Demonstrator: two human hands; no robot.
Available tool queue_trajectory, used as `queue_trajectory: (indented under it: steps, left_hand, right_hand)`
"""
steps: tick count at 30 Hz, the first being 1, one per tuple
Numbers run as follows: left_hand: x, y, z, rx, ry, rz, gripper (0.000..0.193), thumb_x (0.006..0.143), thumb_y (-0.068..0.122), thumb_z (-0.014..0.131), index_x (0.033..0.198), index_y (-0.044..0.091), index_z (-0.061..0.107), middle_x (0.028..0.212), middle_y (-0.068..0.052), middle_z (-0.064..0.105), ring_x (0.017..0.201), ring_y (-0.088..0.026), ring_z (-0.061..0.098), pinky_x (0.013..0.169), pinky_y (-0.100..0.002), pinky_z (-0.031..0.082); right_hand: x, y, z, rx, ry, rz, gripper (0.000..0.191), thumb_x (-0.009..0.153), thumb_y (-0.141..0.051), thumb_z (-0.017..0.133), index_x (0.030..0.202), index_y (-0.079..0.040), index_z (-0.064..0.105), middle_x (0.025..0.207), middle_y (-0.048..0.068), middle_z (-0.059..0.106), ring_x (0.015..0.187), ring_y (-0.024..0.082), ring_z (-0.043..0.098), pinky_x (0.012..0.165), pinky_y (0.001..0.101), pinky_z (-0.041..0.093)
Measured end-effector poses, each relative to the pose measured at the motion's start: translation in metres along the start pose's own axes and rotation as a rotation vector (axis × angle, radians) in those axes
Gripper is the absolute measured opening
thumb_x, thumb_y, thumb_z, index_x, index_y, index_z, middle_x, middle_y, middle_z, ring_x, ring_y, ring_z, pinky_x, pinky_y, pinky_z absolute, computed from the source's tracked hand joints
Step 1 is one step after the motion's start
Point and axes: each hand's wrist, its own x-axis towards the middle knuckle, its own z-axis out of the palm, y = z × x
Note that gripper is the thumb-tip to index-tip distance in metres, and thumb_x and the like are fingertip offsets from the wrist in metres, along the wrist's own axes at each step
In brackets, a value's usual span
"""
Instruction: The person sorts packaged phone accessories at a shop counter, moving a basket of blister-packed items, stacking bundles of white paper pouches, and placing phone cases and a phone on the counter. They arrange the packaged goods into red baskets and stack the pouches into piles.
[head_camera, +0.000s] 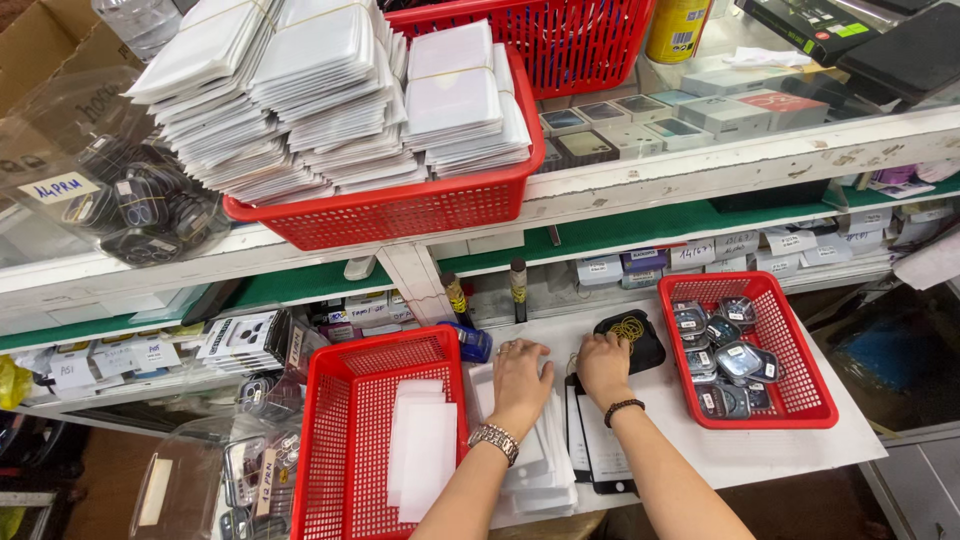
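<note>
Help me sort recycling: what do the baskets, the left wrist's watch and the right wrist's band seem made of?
Baskets: likely moulded plastic, glossy red mesh walls. Watch: seems metal, with silvery shiny links. Band: dark beads, possibly wood or plastic; too small to tell.

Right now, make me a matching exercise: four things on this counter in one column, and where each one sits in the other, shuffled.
Things:
1. left hand
2. right hand
3. small clear cases
4. rubber bands

Places:
A. on the black tray
B. in the red basket on the right
C. on the stack of white sleeves
D. beside the black tray, above the dark screen protectors

Pairs: 1-C, 2-D, 3-B, 4-A
</note>
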Motion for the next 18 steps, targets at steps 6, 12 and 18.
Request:
queue_trajectory:
  steps: [6,12,18]
  left_hand:
    - [0.006,-0.004,0.03,-0.045,-0.03,-0.028,0.016,0.084,0.016,0.07,0.098,0.008,0.073,0.108,-0.009,0.068,0.113,-0.03,0.057,0.099,-0.045,0.041]
    - [0.017,0.0,0.049,-0.022,-0.064,0.007,0.016,0.084,0.015,0.07,0.097,0.006,0.073,0.107,-0.011,0.069,0.111,-0.031,0.058,0.099,-0.045,0.041]
    - [0.019,0.015,0.067,-0.062,-0.11,-0.011,0.017,0.084,0.016,0.071,0.097,0.006,0.075,0.107,-0.014,0.069,0.11,-0.032,0.059,0.099,-0.046,0.043]
  right_hand:
    - [0.009,0.001,-0.001,0.189,0.02,-0.066,0.033,0.072,-0.032,0.075,0.089,-0.003,0.071,0.093,0.014,0.073,0.099,0.031,0.065,0.087,0.0419,0.048]
    - [0.025,0.06,-0.011,0.513,-0.006,0.282,0.018,0.08,-0.023,0.072,0.084,-0.005,0.074,0.084,0.02,0.073,0.086,0.041,0.07,0.081,0.0495,0.056]
    - [0.02,0.084,0.005,0.262,-0.017,0.185,0.012,0.095,-0.011,0.063,0.101,-0.005,0.071,0.102,0.02,0.073,0.094,0.041,0.072,0.082,0.0478,0.06]
